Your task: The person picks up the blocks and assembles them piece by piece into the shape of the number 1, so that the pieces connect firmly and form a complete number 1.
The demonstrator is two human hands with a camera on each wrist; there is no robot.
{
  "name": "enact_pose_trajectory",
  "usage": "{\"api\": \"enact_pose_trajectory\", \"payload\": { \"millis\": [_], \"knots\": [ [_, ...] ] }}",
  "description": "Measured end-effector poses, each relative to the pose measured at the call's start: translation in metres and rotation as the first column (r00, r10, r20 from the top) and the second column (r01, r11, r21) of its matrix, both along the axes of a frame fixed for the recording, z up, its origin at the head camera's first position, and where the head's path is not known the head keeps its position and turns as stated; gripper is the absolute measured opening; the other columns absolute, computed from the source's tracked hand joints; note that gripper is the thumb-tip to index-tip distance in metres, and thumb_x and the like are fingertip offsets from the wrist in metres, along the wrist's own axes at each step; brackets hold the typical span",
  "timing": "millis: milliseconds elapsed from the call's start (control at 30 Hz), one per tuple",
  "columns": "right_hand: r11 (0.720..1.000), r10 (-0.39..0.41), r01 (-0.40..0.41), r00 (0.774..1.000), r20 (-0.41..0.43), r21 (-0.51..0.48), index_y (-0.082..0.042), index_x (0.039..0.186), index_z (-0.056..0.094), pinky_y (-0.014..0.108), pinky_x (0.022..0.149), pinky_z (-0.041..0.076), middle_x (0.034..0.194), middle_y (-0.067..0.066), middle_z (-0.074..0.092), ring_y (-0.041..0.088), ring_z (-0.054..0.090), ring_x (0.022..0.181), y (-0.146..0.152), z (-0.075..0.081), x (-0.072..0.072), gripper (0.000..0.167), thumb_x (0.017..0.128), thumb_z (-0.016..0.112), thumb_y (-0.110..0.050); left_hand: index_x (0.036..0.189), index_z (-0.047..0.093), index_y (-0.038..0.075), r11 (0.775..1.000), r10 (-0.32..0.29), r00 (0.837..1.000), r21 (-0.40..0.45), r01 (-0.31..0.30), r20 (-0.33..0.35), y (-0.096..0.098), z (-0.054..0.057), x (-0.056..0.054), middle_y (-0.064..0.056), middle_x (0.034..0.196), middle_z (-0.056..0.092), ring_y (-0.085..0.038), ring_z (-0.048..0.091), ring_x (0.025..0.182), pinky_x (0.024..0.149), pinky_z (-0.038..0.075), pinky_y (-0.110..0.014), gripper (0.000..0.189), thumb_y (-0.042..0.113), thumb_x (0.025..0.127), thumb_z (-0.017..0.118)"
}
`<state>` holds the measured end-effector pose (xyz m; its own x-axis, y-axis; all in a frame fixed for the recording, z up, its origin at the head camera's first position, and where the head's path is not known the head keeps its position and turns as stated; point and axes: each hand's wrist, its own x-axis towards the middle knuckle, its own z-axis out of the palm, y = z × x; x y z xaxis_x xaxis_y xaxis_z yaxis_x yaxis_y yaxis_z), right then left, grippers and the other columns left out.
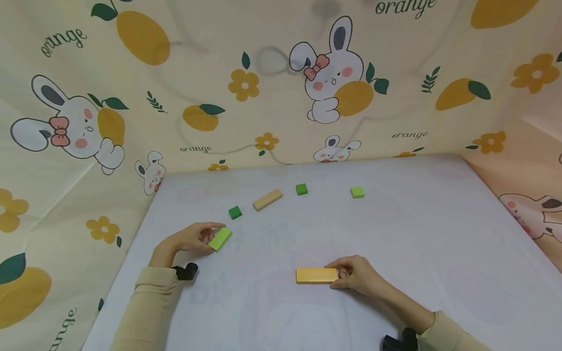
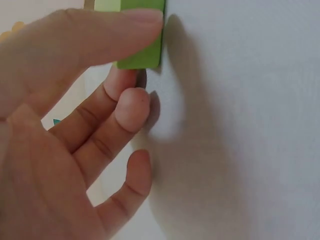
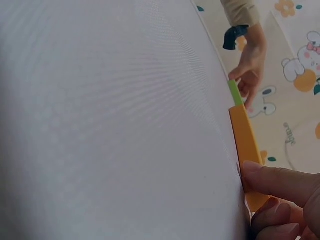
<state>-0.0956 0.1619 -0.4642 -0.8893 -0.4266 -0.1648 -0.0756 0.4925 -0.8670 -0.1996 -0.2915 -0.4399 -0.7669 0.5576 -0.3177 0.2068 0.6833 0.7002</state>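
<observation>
My left hand (image 1: 193, 238) pinches a light green block (image 1: 220, 239) between thumb and fingers, at the left of the white table. In the left wrist view the thumb lies across this green block (image 2: 142, 52), with the other fingers curled below. Nearer the front, my right hand (image 1: 357, 275) grips the right end of a long yellow block (image 1: 316, 276), which lies crosswise. The right wrist view has thumb and fingers at the near end of the yellow block (image 3: 246, 135), and beyond it the left hand (image 3: 250, 65) at the green block.
Farther back on the table (image 1: 417, 234) lie a dark green cube (image 1: 235, 212), a tilted plain wooden block (image 1: 268, 200), another dark green cube (image 1: 301, 189) and a light green block (image 1: 357, 192). A rabbit-and-orange patterned cloth (image 1: 272, 87) rises along the back and sides.
</observation>
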Motion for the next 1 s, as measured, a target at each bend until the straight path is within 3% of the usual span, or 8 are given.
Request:
{"api": "enact_pose_trajectory", "payload": {
  "millis": [333, 567, 1000],
  "knots": [
    [1.000, 0.007, -0.007, 1.000, 0.016, 0.011, 0.005, 0.110, 0.069, 0.015, 0.049, 0.030, 0.065, -0.005, 0.042, -0.001, 0.037, 0.056, 0.001, -0.001, -0.001, 0.042, 0.072, 0.081, -0.007, 0.134, 0.051, 0.001, 0.997, 0.073, 0.997, 0.006, -0.072, -0.028, 0.000, -0.005, 0.004, -0.011, 0.089, 0.057, -0.013, 0.049, 0.076, 0.069, 0.040, -0.020, 0.068, 0.006, 0.073, 0.079],
    [0.998, 0.064, -0.064, 0.998, -0.004, 0.009, 0.004, 0.118, 0.064, 0.014, 0.052, 0.032, 0.068, -0.006, 0.044, -0.003, 0.039, 0.058, 0.006, -0.003, -0.003, 0.050, 0.073, 0.081, -0.011, 0.131, 0.054, 0.003, 0.990, 0.140, 0.989, 0.040, -0.139, -0.047, 0.000, -0.009, 0.009, -0.010, 0.093, 0.058, -0.014, 0.050, 0.080, 0.069, 0.040, -0.019, 0.066, 0.013, 0.072, 0.081],
    [0.999, 0.044, -0.044, 0.999, -0.025, -0.025, 0.004, 0.109, 0.069, 0.014, 0.051, 0.031, 0.068, -0.006, 0.044, -0.003, 0.037, 0.058, 0.006, -0.005, -0.002, 0.039, 0.076, 0.079, -0.014, 0.129, 0.052, 0.000, 0.975, 0.198, 0.974, 0.121, -0.184, -0.110, 0.005, -0.013, 0.018, -0.015, 0.093, 0.059, -0.012, 0.052, 0.078, 0.068, 0.041, -0.020, 0.065, 0.013, 0.072, 0.081]
  ]
}}
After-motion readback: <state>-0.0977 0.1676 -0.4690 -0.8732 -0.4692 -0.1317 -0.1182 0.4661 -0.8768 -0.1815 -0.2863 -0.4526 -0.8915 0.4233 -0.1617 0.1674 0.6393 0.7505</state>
